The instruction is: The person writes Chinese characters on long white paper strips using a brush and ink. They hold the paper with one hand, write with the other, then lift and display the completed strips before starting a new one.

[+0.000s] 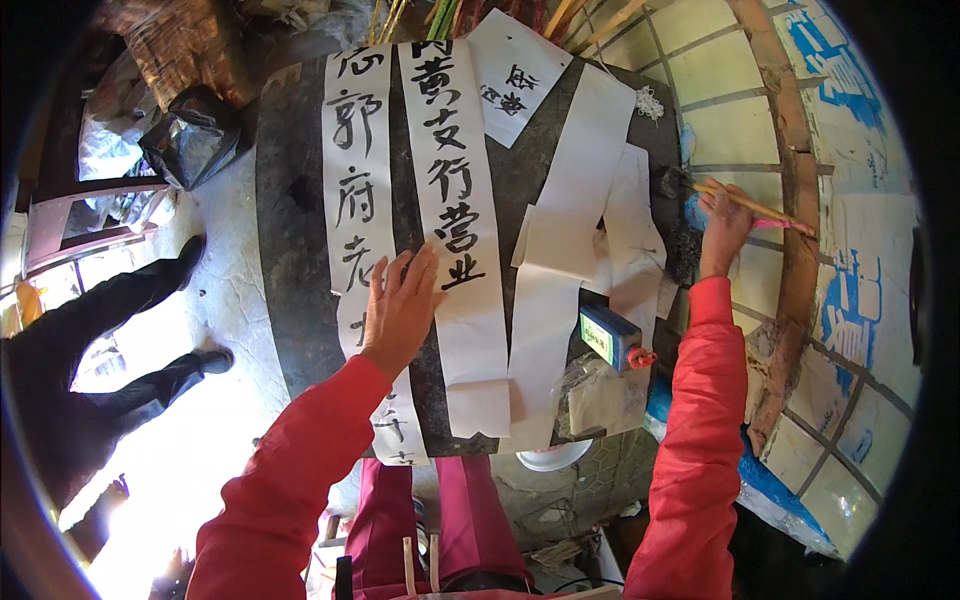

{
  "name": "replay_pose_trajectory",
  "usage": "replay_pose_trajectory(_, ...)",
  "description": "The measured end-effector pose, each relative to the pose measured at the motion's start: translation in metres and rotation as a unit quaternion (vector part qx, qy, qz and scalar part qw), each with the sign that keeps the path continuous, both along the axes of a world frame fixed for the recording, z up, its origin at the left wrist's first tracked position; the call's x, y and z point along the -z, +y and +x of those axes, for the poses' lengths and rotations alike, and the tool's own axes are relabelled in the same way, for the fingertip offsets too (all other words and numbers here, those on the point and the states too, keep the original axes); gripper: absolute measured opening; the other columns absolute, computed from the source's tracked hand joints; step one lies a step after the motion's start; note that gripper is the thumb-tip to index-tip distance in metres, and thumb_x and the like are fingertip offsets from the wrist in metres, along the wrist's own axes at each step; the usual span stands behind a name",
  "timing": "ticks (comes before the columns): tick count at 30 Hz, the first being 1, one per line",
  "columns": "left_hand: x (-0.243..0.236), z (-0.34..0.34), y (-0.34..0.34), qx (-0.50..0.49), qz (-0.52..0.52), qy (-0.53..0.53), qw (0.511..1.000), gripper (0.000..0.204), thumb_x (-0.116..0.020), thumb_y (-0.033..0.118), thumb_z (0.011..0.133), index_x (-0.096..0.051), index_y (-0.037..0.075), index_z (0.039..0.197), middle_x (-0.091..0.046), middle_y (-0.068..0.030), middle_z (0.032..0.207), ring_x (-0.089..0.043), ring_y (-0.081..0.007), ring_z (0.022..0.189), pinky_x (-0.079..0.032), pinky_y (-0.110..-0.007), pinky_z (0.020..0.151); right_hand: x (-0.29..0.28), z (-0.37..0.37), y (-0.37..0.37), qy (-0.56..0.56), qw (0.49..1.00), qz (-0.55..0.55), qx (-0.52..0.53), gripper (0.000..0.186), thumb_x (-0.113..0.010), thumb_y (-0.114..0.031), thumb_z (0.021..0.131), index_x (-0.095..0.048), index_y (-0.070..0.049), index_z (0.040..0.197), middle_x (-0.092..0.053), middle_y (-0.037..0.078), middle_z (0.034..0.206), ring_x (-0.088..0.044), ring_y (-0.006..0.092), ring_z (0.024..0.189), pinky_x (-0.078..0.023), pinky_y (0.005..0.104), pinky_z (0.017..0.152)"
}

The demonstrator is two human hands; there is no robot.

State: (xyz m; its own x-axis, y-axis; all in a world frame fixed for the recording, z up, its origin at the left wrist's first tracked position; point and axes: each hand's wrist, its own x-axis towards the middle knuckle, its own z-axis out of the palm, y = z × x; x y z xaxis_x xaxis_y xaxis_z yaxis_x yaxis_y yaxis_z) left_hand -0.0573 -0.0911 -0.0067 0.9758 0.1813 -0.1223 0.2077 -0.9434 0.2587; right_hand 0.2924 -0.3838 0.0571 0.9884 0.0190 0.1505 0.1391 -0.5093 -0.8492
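My left hand lies open, its fingers stretched over two long white paper strips. The left paper strip carries a column of black brush characters and reaches past the table's near edge. The second paper strip has characters down to its middle; its lower part is blank and its near end is curled. At the right, my right hand is closed round the wooden handle of a writing brush. The dark bristles point left, over a black patch at the table's right edge; whether they touch it I cannot tell.
Blank paper strips overlap on the dark table. A dark ink bottle with a red cap stands on them, beside clear plastic wrap. A written sheet lies at the back. A tiled wall borders the right; another person's legs are at left.
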Motion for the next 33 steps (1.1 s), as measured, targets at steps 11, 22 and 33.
replay_pose_trajectory(11,-0.013,0.001,-0.001,0.010,-0.010,0.059,0.998,0.090,-0.078,0.048,0.072,-0.044,0.004,0.143,-0.035,-0.0038,0.153,-0.037,-0.0251,0.133,-0.024,-0.049,0.115,-0.005,0.003,-0.010,-0.006,0.995,0.089,0.048,0.022,-0.052,-0.008,0.097,-0.050,0.007,0.114,-0.067,0.020,0.109,-0.067,0.0242,0.088,-0.061,0.0358,0.078)
replay_pose_trajectory(22,-0.012,0.000,-0.005,0.008,-0.008,0.062,0.998,0.094,-0.080,0.048,0.071,-0.042,0.005,0.145,-0.033,-0.0052,0.154,-0.035,-0.0253,0.135,-0.023,-0.049,0.115,-0.007,0.003,-0.012,-0.027,0.996,0.082,0.035,0.027,-0.054,-0.011,0.099,-0.048,0.008,0.118,-0.065,0.022,0.112,-0.068,0.0268,0.092,-0.060,0.0377,0.081)
replay_pose_trajectory(33,-0.017,-0.008,-0.005,0.014,-0.040,0.084,0.996,0.108,-0.077,0.055,0.070,-0.030,0.003,0.152,-0.024,-0.0072,0.158,-0.029,-0.0287,0.140,-0.022,-0.051,0.116,-0.125,-0.171,0.056,-0.058,0.996,-0.007,-0.062,0.027,-0.049,-0.022,0.104,-0.051,0.003,0.113,-0.067,0.019,0.111,-0.068,0.0235,0.092,-0.058,0.0325,0.077)
